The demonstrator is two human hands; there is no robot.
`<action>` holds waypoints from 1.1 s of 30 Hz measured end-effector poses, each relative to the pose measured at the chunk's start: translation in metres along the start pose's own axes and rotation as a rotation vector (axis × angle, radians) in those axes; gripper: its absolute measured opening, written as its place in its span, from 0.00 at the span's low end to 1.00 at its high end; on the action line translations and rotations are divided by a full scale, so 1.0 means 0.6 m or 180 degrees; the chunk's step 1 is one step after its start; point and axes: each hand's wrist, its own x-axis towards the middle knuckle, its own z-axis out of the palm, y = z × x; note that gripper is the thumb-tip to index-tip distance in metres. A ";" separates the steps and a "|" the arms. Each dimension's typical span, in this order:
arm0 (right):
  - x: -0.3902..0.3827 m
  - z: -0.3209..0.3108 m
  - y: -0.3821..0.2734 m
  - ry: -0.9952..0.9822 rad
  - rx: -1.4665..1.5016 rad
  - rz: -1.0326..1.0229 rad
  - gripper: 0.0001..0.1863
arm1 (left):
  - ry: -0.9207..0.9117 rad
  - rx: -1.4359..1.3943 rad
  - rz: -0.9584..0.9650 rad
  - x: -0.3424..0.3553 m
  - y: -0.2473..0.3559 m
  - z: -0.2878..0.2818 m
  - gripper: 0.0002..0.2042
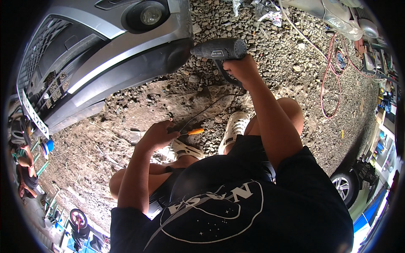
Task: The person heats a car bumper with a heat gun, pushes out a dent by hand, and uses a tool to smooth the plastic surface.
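My right hand (242, 71) is wrapped round the handle of a dark grey heat gun (225, 48). The gun's nozzle points left, close to the lower corner of a car's bumper (168, 57), grey above and dark along the bottom. From the gun a thin dark cable (206, 109) runs down toward the ground by my feet. My left hand (159, 134) hangs over my left knee area, thumb and forefinger apart. Just right of its thumb is a screwdriver with an orange handle (195, 132); whether its shaft touches the thumb is unclear.
Gravel (270, 46) and bare earth cover the ground. A red hose (325, 95) loops at the right, with a wheel (344, 187) below it. At the far left a person (28, 170) sits near a motorcycle wheel (78, 218). My shoes (234, 128) stand between the hands.
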 end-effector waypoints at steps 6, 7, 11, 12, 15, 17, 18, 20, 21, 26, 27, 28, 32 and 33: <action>0.000 0.000 -0.001 0.0000 0.0039 -0.0005 0.16 | 0.0053 0.0027 0.0073 0.004 -0.008 0.005 0.33; 0.000 -0.001 0.000 0.0004 0.0044 0.0003 0.16 | 0.0049 0.0033 0.0066 0.005 -0.007 0.006 0.33; -0.003 0.000 -0.004 -0.0020 0.0082 0.0006 0.15 | 0.0233 -0.0038 0.0162 0.012 -0.028 0.019 0.27; -0.004 -0.001 -0.004 -0.0025 0.0093 0.0004 0.15 | 0.0234 -0.0045 0.0164 0.012 -0.028 0.019 0.27; -0.006 0.000 -0.004 -0.0002 0.0136 -0.0090 0.15 | 0.0240 -0.0067 0.0178 0.011 -0.027 0.020 0.27; -0.006 0.000 -0.004 0.0018 0.0121 -0.0109 0.16 | 0.0249 -0.0058 0.0199 0.011 -0.028 0.020 0.27; -0.005 0.000 -0.003 0.0027 0.0113 -0.0118 0.16 | 0.0256 -0.0041 0.0214 0.012 -0.029 0.021 0.27; -0.003 0.002 -0.001 0.0041 0.0139 -0.0097 0.15 | 0.0272 -0.0014 0.0239 0.013 -0.033 0.022 0.27; -0.002 0.002 0.000 0.0048 0.0151 -0.0086 0.15 | 0.0282 -0.0003 0.0249 0.014 -0.034 0.023 0.28; -0.001 0.003 0.002 0.0031 0.0142 -0.0108 0.15 | 0.0279 0.0031 0.0223 0.014 -0.036 0.025 0.28; -0.001 0.003 0.003 0.0028 0.0173 -0.0126 0.15 | 0.0278 0.0013 0.0225 0.014 -0.035 0.024 0.28; -0.001 0.002 0.003 0.0028 0.0155 -0.0111 0.15 | 0.0277 -0.0004 0.0226 0.013 -0.033 0.024 0.28; -0.004 0.001 -0.001 0.0049 0.0118 -0.0106 0.16 | 0.0238 -0.0024 0.0206 0.011 -0.028 0.020 0.28; -0.004 0.000 0.000 0.0065 0.0118 -0.0118 0.16 | 0.0225 -0.0024 0.0199 0.011 -0.026 0.019 0.28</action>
